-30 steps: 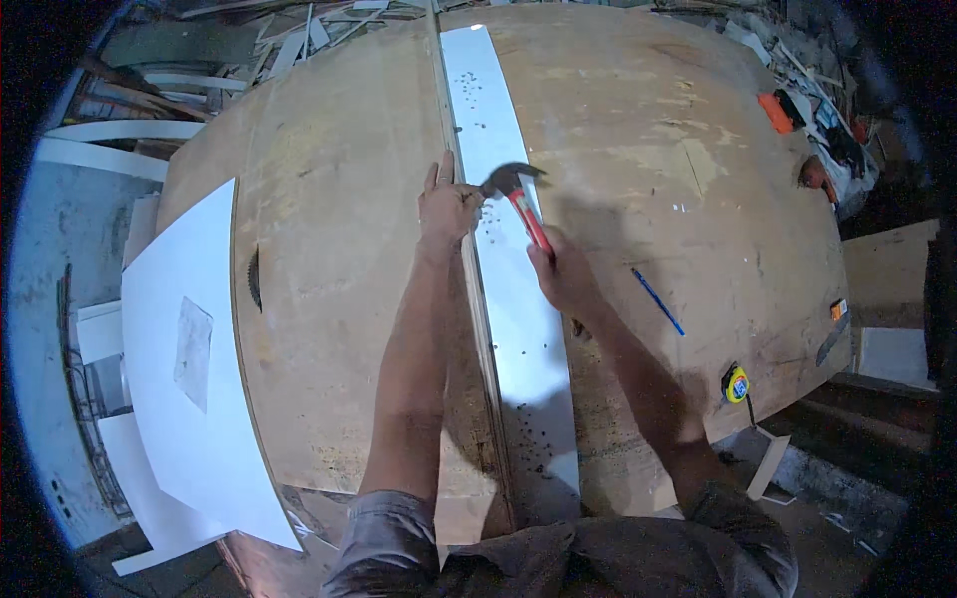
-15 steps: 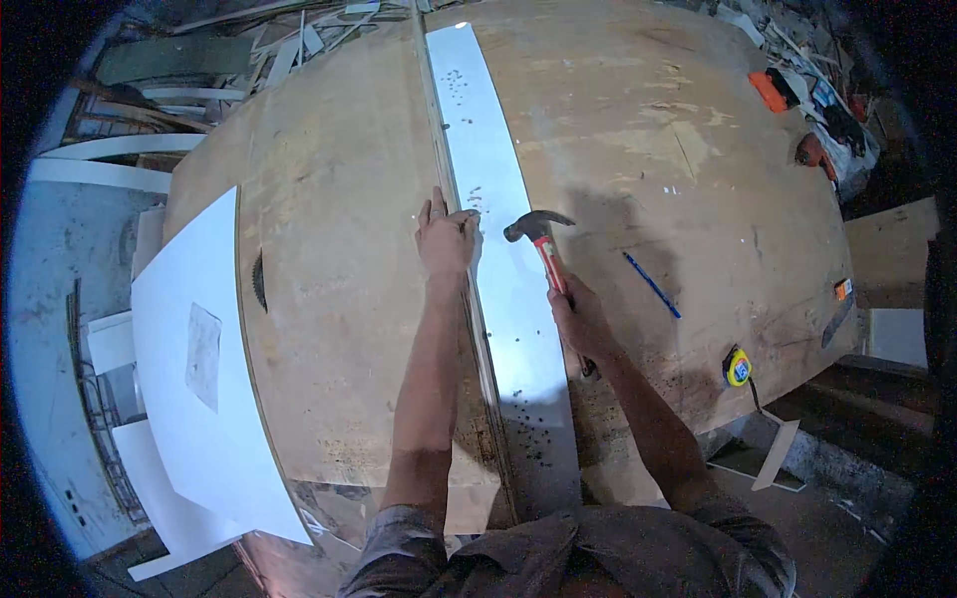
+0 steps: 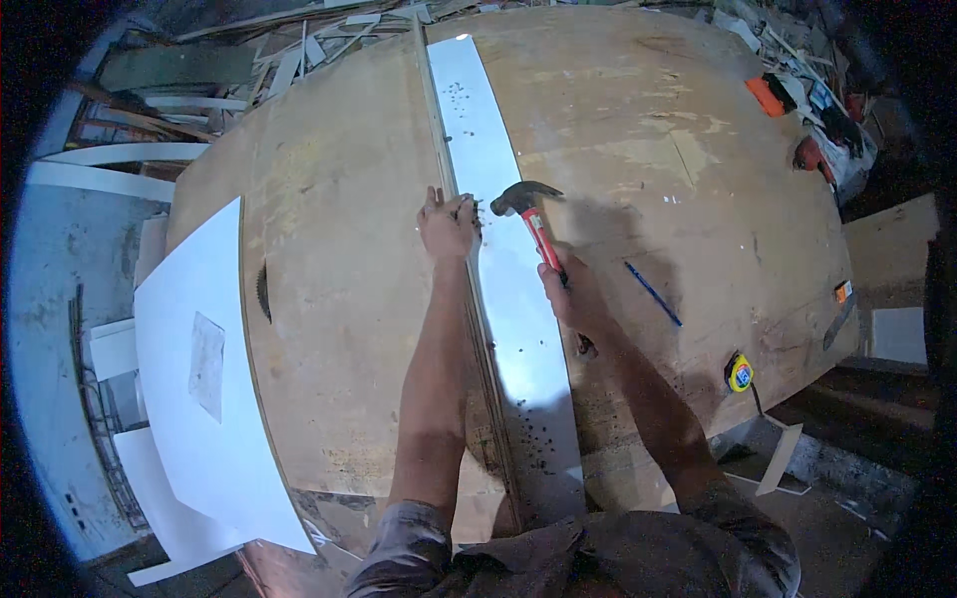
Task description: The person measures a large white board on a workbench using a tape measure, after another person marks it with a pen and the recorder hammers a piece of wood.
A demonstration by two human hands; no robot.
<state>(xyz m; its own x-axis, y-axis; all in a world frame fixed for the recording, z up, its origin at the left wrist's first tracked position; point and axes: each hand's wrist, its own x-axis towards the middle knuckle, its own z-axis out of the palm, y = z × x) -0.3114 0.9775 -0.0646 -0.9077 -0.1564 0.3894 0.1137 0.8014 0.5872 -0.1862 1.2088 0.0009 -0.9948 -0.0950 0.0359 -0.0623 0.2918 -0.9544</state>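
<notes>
Going by clock directions from the hammer (image 3: pixel 531 224) head: the right hand (image 3: pixel 578 297) is at 5, fist wrapped round the red handle, with the dark butt end poking out below it. The head sits over the long white board (image 3: pixel 523 334), claw toward 3, striking face toward 9. Looks like it's up off the surface, but I can't swear to it.

Left hand (image 3: pixel 446 227) is between 8 and 9, on the wood strip (image 3: pixel 432 95) that runs along the white board's left edge. Fingers are bent, thumb and fingertips close together at the edge. Can't tell if they're pinching anything, too small to make out.

The white board runs from 11 down to 6 with little dark bits (image 3: pixel 536 439) scattered on it, one bunch toward 11, another toward 6. It's all on a big scuffed wooden tabletop (image 3: pixel 344 229).

Other stuff: blue pen (image 3: pixel 653 294) at 4, yellow tape measure (image 3: pixel 739 372) further out the same way. Big white panel (image 3: pixel 199 289) at 8, round saw blade (image 3: pixel 263 294) just beside it. Wood scraps (image 3: pixel 289 68) pile up around 10.
</notes>
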